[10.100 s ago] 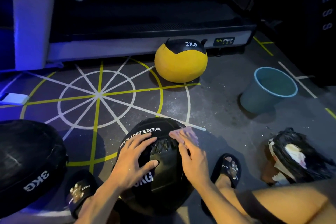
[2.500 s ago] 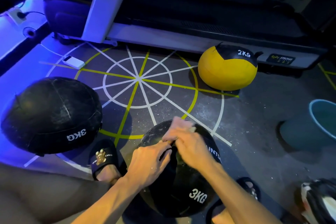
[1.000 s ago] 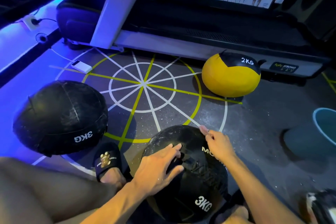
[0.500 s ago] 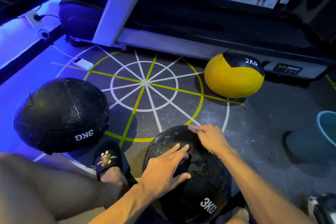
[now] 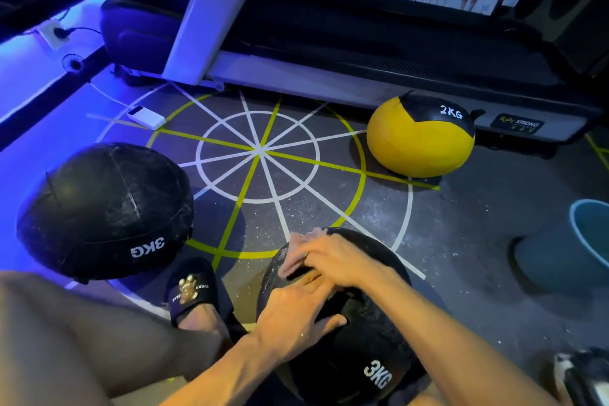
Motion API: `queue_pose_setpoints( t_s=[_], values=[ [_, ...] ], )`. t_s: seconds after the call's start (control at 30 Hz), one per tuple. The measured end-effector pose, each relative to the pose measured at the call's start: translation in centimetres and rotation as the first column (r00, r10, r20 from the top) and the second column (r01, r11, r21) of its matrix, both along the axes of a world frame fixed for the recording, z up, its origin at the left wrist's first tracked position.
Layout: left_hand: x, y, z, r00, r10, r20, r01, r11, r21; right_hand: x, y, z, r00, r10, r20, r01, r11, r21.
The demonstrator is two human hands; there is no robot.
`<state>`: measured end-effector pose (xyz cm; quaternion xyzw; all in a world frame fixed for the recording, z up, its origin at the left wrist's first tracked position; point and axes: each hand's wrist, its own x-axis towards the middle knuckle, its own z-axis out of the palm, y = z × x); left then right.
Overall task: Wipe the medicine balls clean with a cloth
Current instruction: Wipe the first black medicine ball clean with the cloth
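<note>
A black 3KG medicine ball (image 5: 365, 356) sits on the floor between my legs. My left hand (image 5: 293, 316) lies on its top with the fingers spread, steadying it. My right hand (image 5: 333, 257) presses a small pinkish cloth (image 5: 298, 252) onto the ball's upper left side; the cloth shows under and beyond the fingers. A second black 3KG ball (image 5: 102, 208) rests at the left. A yellow and black 2KG ball (image 5: 420, 138) stands at the far right of the floor circle.
A blue bucket (image 5: 580, 254) stands at the right edge. A treadmill (image 5: 362, 43) runs across the back. A white power bank (image 5: 146, 117) lies on the floor at the left. My slippered left foot (image 5: 194, 290) is between the two black balls.
My right hand slid with the cloth from the ball's far top toward its upper left side, closer to my left hand. The left hand stayed on the ball.
</note>
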<state>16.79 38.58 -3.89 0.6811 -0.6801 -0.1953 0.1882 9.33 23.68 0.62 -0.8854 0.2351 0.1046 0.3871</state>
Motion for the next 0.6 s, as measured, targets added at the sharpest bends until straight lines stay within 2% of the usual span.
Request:
queue_pose_setpoints(
  t_s=[0.07, 0.13, 0.17, 0.2, 0.27, 0.3, 0.37, 0.47, 0.5, 0.6],
  values=[
    [0.1, 0.1, -0.4, 0.999, -0.020, -0.047, 0.019, 1.000, -0.022, -0.7, -2.6, -0.4, 0.987, -0.158, -0.007, 0.158, 0.987, 0.001],
    [0.4, 0.1, -0.7, 0.997, -0.015, -0.071, 0.013, 0.999, -0.034, -1.5, -4.8, -1.2, 0.934, -0.354, -0.040, 0.350, 0.933, -0.077],
    [0.4, 0.1, -0.7, 0.997, -0.012, -0.078, 0.010, 0.999, -0.034, -1.6, -4.6, -1.3, 0.927, -0.371, -0.046, 0.365, 0.925, -0.101],
    [0.6, 0.0, -0.8, 0.997, -0.013, -0.078, 0.010, 0.999, -0.032, -1.3, -3.7, -1.2, 0.949, -0.314, -0.040, 0.309, 0.947, -0.090],
    [0.7, -0.1, -0.9, 0.997, -0.010, -0.075, 0.008, 1.000, -0.023, -0.4, -1.4, -0.7, 0.991, -0.137, 0.001, 0.137, 0.991, -0.001],
    [0.8, -0.1, -0.9, 0.997, -0.012, -0.077, 0.010, 1.000, -0.027, -0.5, -0.8, -0.2, 0.995, -0.103, 0.010, 0.102, 0.993, 0.061],
    [0.9, -0.1, -0.9, 0.994, -0.028, -0.101, 0.024, 0.999, -0.038, -1.5, -1.9, -0.3, 0.975, -0.219, 0.038, 0.208, 0.959, 0.190],
    [1.1, -0.1, -1.3, 0.989, -0.041, -0.145, 0.033, 0.998, -0.058, -4.5, -4.1, -1.6, 0.849, -0.523, 0.077, 0.503, 0.844, 0.186],
    [1.2, 0.0, -1.4, 0.987, -0.040, -0.153, 0.031, 0.997, -0.064, -5.1, -4.0, -1.5, 0.830, -0.549, 0.094, 0.534, 0.833, 0.147],
    [1.7, -0.3, -1.3, 0.988, -0.034, -0.150, 0.022, 0.997, -0.079, -5.8, -1.8, -0.9, 0.862, -0.473, 0.182, 0.469, 0.880, 0.067]
  ],
)
